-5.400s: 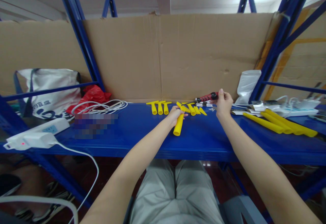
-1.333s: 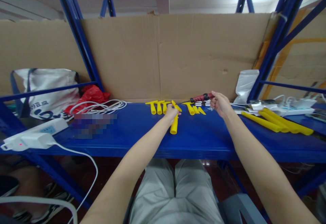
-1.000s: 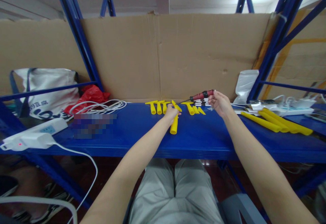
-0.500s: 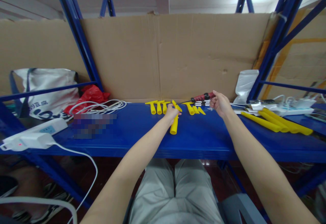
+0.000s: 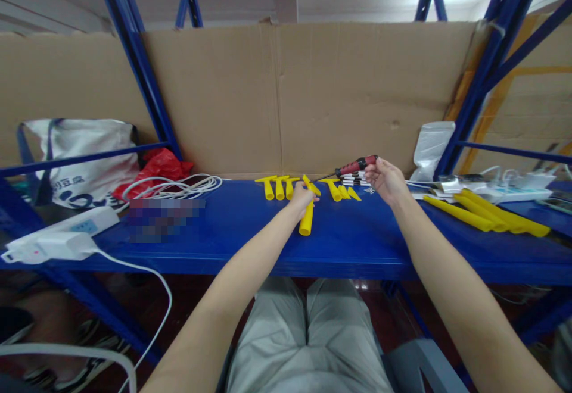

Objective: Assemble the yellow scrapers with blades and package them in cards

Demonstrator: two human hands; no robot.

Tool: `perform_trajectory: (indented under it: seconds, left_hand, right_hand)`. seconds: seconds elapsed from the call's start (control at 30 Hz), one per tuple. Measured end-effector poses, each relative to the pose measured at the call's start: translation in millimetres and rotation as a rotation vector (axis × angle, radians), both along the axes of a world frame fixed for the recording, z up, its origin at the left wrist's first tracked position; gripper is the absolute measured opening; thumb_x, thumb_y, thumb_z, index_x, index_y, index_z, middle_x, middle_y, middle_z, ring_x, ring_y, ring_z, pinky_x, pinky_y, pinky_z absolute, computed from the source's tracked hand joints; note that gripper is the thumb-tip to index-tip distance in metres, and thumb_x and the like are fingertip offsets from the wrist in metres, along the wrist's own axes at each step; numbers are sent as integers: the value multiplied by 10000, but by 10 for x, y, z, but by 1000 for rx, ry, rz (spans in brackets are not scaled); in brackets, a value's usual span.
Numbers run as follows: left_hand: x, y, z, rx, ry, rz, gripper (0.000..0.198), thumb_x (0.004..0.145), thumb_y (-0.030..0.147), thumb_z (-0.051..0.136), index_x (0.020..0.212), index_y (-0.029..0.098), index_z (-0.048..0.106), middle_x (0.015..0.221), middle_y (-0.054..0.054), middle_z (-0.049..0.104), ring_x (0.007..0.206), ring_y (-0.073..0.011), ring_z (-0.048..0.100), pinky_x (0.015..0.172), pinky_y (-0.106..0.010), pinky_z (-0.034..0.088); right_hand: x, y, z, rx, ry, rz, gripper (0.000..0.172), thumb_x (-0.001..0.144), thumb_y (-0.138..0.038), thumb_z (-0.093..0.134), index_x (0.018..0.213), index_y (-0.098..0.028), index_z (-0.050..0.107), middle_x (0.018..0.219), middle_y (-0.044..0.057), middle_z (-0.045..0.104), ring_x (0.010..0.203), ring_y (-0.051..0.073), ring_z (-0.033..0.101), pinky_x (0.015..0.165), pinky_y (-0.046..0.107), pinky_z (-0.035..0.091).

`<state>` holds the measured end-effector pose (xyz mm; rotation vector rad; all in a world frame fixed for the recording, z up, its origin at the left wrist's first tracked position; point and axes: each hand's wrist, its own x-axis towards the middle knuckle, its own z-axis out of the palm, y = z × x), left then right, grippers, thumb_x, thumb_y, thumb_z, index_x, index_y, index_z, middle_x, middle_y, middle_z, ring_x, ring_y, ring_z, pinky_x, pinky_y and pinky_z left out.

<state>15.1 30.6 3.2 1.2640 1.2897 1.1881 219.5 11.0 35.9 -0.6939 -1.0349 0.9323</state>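
Note:
My left hand (image 5: 301, 202) is closed around a yellow T-shaped tube piece (image 5: 306, 222), whose open round end faces me. Held by its end in the fingers of my right hand (image 5: 386, 180) is a screwdriver (image 5: 356, 167) with a red and black handle. Its dark shaft slants down leftward to the top of the yellow piece; I cannot tell whether the tip touches it. Several similar yellow T-shaped pieces (image 5: 279, 189) stand left of my left hand. Another T-shaped piece (image 5: 333, 190) and a few small yellow pieces (image 5: 353, 194) lie between my hands.
Long yellow tubes (image 5: 487, 214) lie at the right, near a white power strip (image 5: 513, 194). Tiny metal bits (image 5: 369, 190) lie beside my right hand. Coiled white cable (image 5: 187, 186), a red bag (image 5: 156, 172) and another power strip (image 5: 67, 232) are at the left. Cardboard (image 5: 277, 101) backs the blue table (image 5: 250, 250).
The screwdriver's handle end has risen slightly, so it tilts more steeply, and my right-hand fingers have shifted on it. My left hand keeps the yellow T-shaped piece in nearly the same place.

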Motion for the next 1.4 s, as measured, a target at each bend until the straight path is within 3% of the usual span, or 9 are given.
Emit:
perform_trajectory:
  seconds: [0.27,0.43,0.6,0.93,1.17,1.4]
  left_hand:
    - [-3,-9,-2,-4,-2,-3,492,751,-43,484,1189,167,409,1030,-94,650,649,-120,658,431,-168,383]
    - [-1,-8,0,2,3,-12,485,751,-45,485,1183,164,412,1017,-95,649,618,-112,645,433,-175,385]
    - [-1,-2,-5,4,0,-12,494,744,-52,482,1182,165,414,998,-88,652,595,-105,636,435,-175,385]
    - [9,0,-9,-6,5,-10,479,750,-44,488,1172,173,426,945,-68,665,612,-110,643,431,-159,379]
    - [5,38,-31,-10,9,-9,508,723,-38,506,1177,179,434,951,-71,669,626,-128,654,446,-177,407]
    - [8,35,-35,-7,8,-14,500,735,-37,485,1180,181,424,962,-72,663,634,-119,653,426,-154,389]
  right_hand:
    - [-9,12,-20,-9,46,-61,404,617,-421,781,624,-191,450,470,-79,474,376,50,458,345,157,366]
    - [-16,19,-16,-73,76,-98,396,648,-401,759,603,-194,424,409,-91,397,333,49,390,320,168,327]
    - [-11,11,-18,-58,17,-71,368,670,-497,719,678,-193,511,364,-105,319,304,56,355,307,170,289]
    - [-19,-29,14,2,40,-40,273,745,-377,694,680,-178,518,534,-33,568,433,62,522,410,160,416]
    - [-8,-9,-19,21,38,-54,353,683,-398,739,646,-196,451,447,-79,475,354,43,408,330,147,322]
    - [-14,2,-1,-94,38,-91,384,684,-416,709,611,-209,394,369,-76,417,306,60,364,292,172,277]
